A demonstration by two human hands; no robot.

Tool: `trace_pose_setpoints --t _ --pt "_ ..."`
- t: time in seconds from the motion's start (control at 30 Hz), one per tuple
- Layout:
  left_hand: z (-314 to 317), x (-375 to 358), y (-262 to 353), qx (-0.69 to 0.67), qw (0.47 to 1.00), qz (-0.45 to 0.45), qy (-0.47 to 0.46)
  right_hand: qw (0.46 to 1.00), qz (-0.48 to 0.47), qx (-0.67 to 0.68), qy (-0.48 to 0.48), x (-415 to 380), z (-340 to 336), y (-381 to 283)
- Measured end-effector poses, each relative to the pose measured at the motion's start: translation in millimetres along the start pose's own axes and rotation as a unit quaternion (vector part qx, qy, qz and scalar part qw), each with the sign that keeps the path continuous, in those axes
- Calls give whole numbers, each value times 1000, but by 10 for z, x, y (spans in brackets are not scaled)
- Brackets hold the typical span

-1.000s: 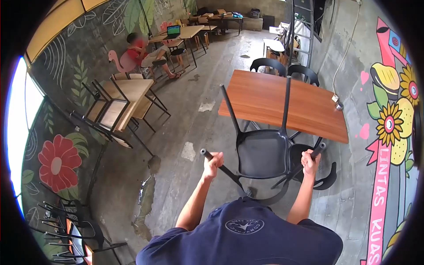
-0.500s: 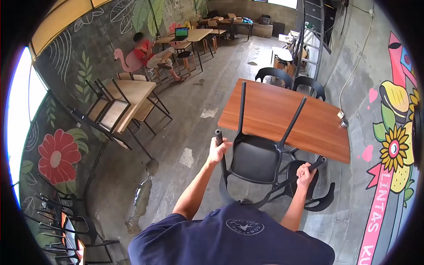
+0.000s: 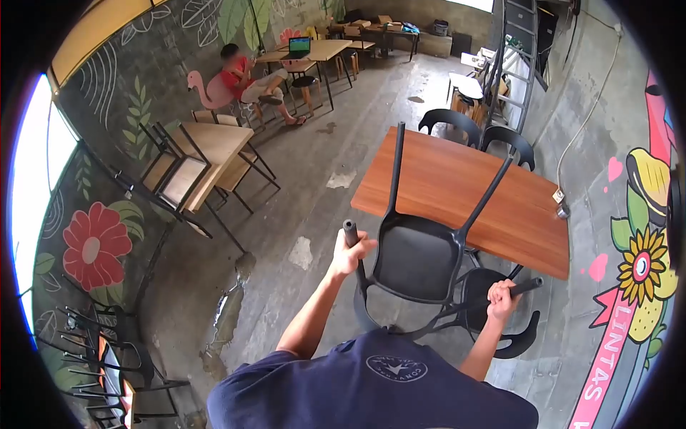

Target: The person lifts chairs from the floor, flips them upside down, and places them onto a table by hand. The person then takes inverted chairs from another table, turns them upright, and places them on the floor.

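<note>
A black chair (image 3: 417,258) is upside down in front of me, its legs pointing up and its seat underside facing me. My left hand (image 3: 350,252) is wrapped round its near left leg, just under the tip. Round the near right leg, my right hand (image 3: 503,299) is closed. The two far legs stick up in front of a reddish-brown wooden table (image 3: 529,232). Below the held chair curves its backrest, close to my shirt. Another black chair (image 3: 477,289) stands at the table's near side, partly hidden behind the held one.
Two black chairs (image 3: 451,121) stand at the table's far side, near a ladder (image 3: 518,64). To the left, a pale table (image 3: 218,146) carries an upturned chair. A seated person (image 3: 239,77) is by a laptop further back. Stacked chairs (image 3: 114,357) fill the lower left.
The held chair and my right hand have shifted slightly right in view. The wall and far chairs also sit further right. Both hands keep their grip.
</note>
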State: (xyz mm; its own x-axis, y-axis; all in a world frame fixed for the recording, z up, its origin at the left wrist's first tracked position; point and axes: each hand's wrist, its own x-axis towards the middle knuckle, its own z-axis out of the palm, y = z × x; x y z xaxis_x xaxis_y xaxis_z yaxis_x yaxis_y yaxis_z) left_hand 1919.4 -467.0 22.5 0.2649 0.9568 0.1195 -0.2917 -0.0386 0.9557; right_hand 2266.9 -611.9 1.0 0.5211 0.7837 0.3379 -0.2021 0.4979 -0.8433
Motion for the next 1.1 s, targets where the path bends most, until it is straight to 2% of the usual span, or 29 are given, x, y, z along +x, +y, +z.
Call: trace_pose_setpoints --t 0.07,0.17,0.27,0.33,0.37,0.4,0.47,0.53,0.63,0.73,0.9,0.93,0.97,1.1 --pt "-11 69 -87 -10 1000 1 -1 1000 -8 4 -26 66 -101 109" --pt "12 164 -183 -15 1000 -1 14 1000 -5 -1 -1 147 -136 198" --pt "67 305 -334 -23 999 -10 31 999 30 -19 1 264 -199 263" --pt "117 429 -431 -7 999 7 50 998 53 -7 44 393 -261 409" --pt "126 507 -545 -11 998 6 67 998 59 -4 14 472 -316 467" --pt "123 576 -607 -8 998 28 49 997 65 -10 27 529 -340 536" --pt "113 698 -782 -10 999 27 44 998 52 18 -8 668 -485 744" --pt "135 825 -955 -12 998 5 62 998 62 11 27 783 -481 825" --pt "201 998 -1143 17 992 72 102 999 39 -6 -17 991 -629 1027" --pt "273 1102 -1208 60 986 102 121 1000 29 -3 -8 1140 -716 1180" --pt "300 1250 -1384 56 986 88 133 1000 -3 -6 27 1267 -792 1380" --pt "288 1299 -1393 64 985 101 128 999 -8 0 37 1281 -816 1427" --pt "279 1346 -1403 72 983 114 122 1000 -6 6 -8 1334 -902 1482" --pt "294 1535 -1506 82 977 138 142 1000 -7 11 18 1462 -827 1512"
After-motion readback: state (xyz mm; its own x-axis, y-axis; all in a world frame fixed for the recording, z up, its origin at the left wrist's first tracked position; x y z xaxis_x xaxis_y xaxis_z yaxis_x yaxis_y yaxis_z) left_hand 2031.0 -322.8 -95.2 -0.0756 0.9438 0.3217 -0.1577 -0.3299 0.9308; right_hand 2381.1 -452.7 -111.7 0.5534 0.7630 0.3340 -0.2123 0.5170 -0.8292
